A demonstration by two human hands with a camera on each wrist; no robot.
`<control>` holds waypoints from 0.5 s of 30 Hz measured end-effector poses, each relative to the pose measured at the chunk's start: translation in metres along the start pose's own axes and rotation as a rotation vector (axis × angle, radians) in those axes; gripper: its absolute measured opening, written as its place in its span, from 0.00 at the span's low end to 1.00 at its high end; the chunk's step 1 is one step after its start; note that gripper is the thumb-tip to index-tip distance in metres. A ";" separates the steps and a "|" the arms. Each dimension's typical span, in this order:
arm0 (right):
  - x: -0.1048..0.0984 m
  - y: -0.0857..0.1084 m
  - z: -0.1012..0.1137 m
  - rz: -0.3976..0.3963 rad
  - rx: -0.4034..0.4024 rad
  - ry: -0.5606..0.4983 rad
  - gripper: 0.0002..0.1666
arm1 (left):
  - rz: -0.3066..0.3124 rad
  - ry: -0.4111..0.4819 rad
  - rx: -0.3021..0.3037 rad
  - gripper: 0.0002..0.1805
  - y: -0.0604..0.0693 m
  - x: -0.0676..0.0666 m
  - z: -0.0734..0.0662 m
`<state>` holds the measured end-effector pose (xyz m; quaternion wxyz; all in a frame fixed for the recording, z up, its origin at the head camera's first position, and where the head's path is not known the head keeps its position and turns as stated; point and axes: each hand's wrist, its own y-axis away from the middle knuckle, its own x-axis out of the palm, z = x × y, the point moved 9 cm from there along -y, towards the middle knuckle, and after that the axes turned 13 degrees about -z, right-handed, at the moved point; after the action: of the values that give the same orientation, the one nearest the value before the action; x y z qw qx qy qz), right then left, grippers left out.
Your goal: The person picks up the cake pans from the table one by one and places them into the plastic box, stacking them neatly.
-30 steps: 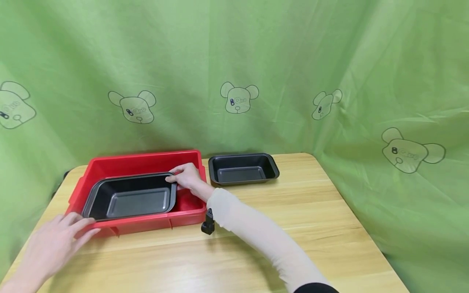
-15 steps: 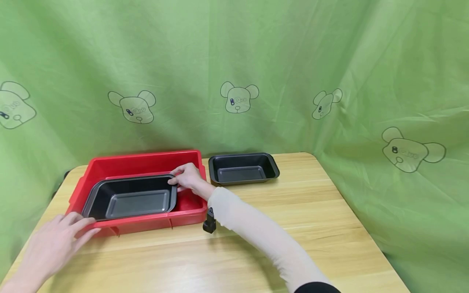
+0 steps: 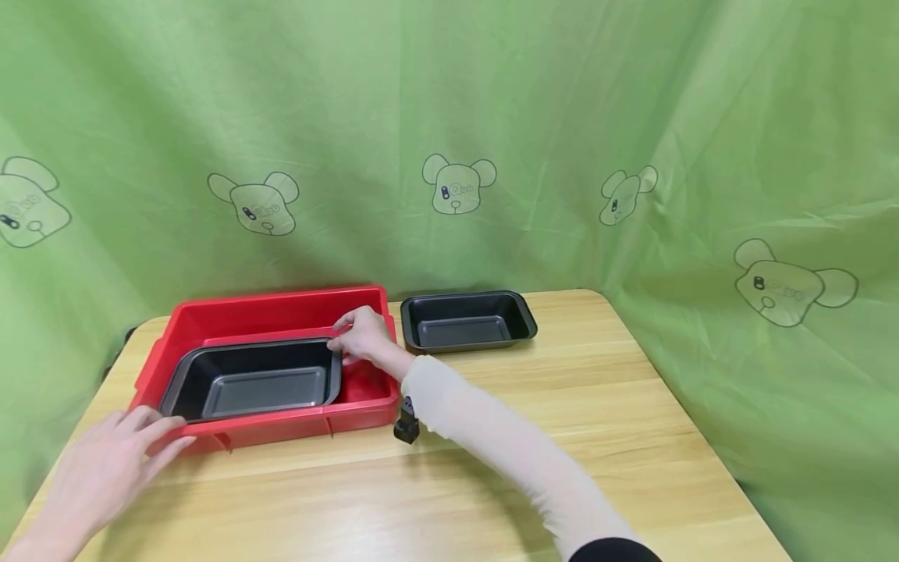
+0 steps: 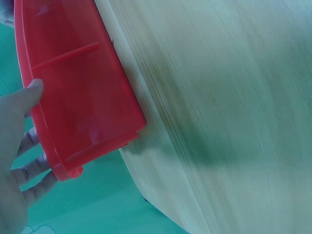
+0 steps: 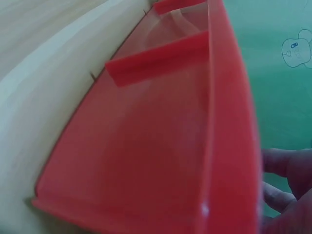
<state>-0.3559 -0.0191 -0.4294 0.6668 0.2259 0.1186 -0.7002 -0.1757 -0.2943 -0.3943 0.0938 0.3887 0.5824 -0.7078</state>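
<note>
A black loaf pan [image 3: 267, 390] lies in the red plastic bin [image 3: 295, 425], its left front corner close to the bin's wall. My right hand [image 3: 367, 336] holds the pan's right rear corner, thumb at the rim and other fingers outside it. In the right wrist view, part of that hand [image 5: 295, 190] shows behind the bin's wall. My left hand [image 3: 108, 468] grips the bin's front left corner. The left wrist view shows its thumb [image 4: 35, 90] on the outer side of the rim and the fingers beyond.
A second black loaf pan [image 3: 463, 332] stands on the wooden table [image 3: 562, 406], right of the bin near the back edge. A green curtain [image 3: 534, 94] with bear-head outlines hangs behind and beside the table.
The rear rim of the loaf pan in the bin has sunk slightly, and its right end has shifted a little right with my right hand. My left hand stays on the bin's corner.
</note>
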 end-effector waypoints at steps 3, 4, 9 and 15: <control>-0.006 0.001 0.005 0.018 -0.003 -0.032 0.20 | 0.001 -0.001 -0.003 0.50 0.000 0.000 0.000; -0.008 0.002 0.007 0.034 -0.009 -0.046 0.20 | 0.004 0.000 -0.004 0.51 0.000 0.000 0.000; -0.021 0.004 0.015 0.100 -0.054 -0.115 0.20 | 0.007 0.003 0.000 0.51 -0.001 0.002 0.001; -0.048 0.005 0.014 0.145 -0.087 -0.161 0.20 | 0.035 -0.004 -0.008 0.52 0.000 0.005 0.002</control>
<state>-0.3528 0.0168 -0.3940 0.7323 0.1476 0.0783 -0.6602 -0.1797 -0.2943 -0.3974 0.1091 0.3970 0.5783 -0.7043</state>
